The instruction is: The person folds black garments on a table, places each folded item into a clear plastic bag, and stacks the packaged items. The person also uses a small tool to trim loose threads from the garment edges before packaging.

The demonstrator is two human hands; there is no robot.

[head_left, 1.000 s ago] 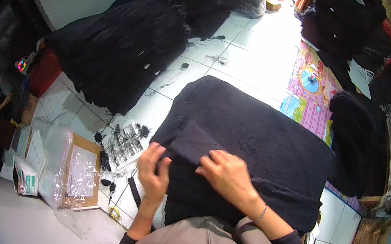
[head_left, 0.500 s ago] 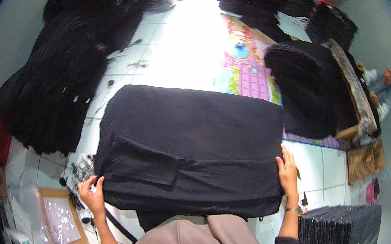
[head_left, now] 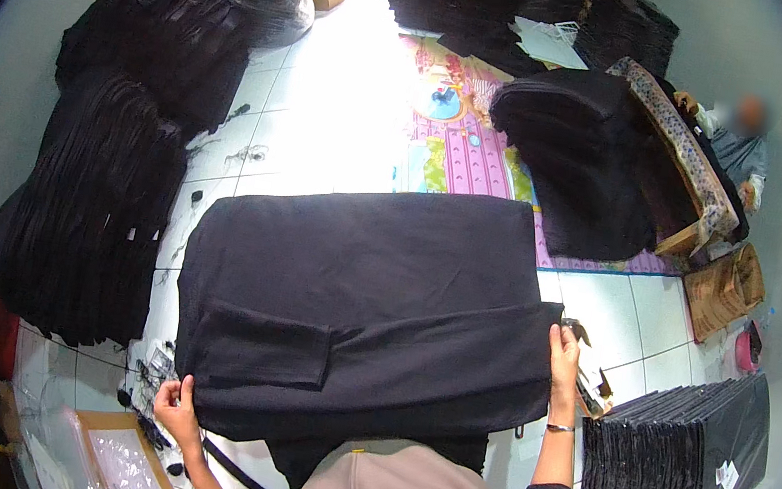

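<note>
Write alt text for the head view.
A person's left hand and right hand grip opposite edges of a large black garment spread over a white tiled floor, with stacks of black clothing around it.

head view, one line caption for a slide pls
Both hands, left and right, hold a black garment spread flat over the tiled floor.

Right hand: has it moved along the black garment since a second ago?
Yes. The right hand went from the garment's middle out to its right edge.
</note>
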